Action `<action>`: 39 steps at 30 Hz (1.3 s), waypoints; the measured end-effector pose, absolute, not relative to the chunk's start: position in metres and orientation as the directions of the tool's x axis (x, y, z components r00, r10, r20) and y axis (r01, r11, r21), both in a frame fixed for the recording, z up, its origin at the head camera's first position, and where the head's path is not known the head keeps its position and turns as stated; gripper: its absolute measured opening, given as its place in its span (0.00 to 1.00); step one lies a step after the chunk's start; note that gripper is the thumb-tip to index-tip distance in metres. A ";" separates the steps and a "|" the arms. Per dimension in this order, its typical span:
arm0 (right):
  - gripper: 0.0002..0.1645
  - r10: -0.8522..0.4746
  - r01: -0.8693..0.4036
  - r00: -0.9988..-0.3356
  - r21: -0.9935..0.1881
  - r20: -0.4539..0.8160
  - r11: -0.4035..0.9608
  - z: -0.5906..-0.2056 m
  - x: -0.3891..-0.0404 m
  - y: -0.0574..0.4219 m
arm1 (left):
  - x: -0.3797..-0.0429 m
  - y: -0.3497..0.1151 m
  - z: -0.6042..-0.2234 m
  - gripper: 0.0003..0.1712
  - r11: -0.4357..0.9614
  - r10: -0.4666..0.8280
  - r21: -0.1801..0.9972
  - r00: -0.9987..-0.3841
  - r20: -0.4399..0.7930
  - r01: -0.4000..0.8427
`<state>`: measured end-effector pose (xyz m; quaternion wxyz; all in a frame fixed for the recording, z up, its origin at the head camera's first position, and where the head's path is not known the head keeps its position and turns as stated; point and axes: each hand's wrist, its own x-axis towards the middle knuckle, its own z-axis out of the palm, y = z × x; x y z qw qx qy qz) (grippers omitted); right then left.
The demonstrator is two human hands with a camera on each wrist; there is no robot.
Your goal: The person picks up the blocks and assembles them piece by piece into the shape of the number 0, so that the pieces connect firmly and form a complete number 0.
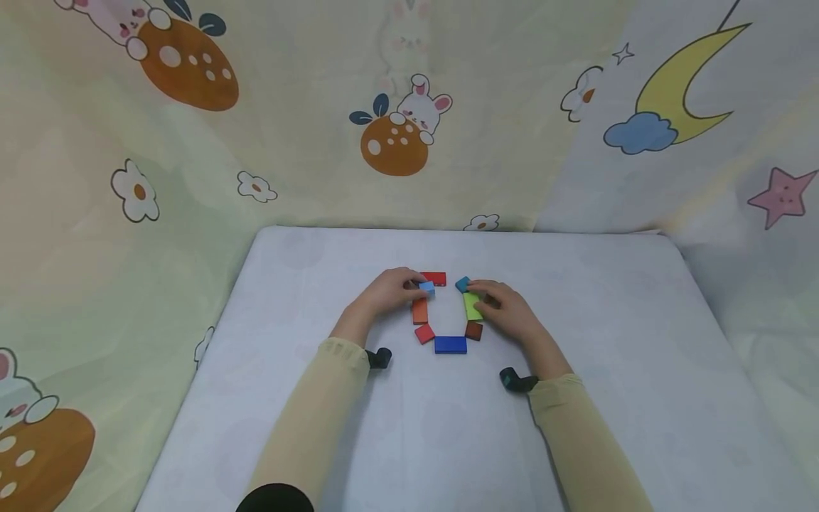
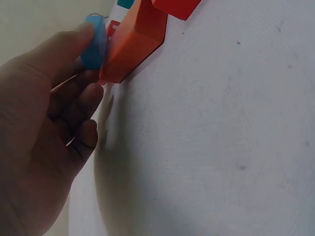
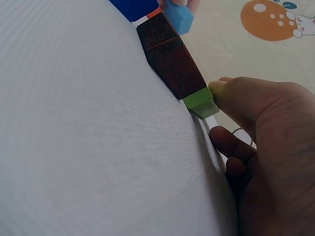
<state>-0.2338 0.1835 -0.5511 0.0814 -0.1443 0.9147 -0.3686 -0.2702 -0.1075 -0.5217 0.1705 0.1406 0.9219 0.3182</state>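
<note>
My left hand (image 1: 387, 290) pinches a small light blue block (image 1: 427, 287) between thumb and fingers, close over the upper end of an orange block (image 1: 419, 311). In the left wrist view, that light blue block (image 2: 93, 49) overlaps the orange block's edge. My right hand (image 1: 508, 309) has its thumb against a light green block (image 1: 472, 306), seen end-on in the right wrist view. Its index fingertip reaches a small teal block (image 1: 462, 284) at the green block's far end. I cannot tell whether these fingers grip or only touch.
A red block (image 1: 436, 279) lies at the ring's far side. Nearer are a small red block (image 1: 424, 333), a dark blue block (image 1: 451, 345) and a brown block (image 1: 473, 331). The white table (image 1: 640, 355) meets a patterned cloth (image 1: 307, 142) at its back edge.
</note>
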 end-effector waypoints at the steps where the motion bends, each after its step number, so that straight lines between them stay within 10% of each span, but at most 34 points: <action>1: 0.23 -0.323 -0.205 -0.945 -0.699 -0.040 0.685 -0.551 -0.234 0.184 | -0.271 -0.107 -0.523 0.23 0.759 0.367 0.633 -0.902 -0.228 0.149; 39: 0.23 -0.324 -0.204 -0.945 -0.703 -0.039 0.682 -0.550 -0.234 0.183 | -0.289 -0.115 -0.524 0.20 0.766 0.391 0.622 -0.887 -0.246 0.165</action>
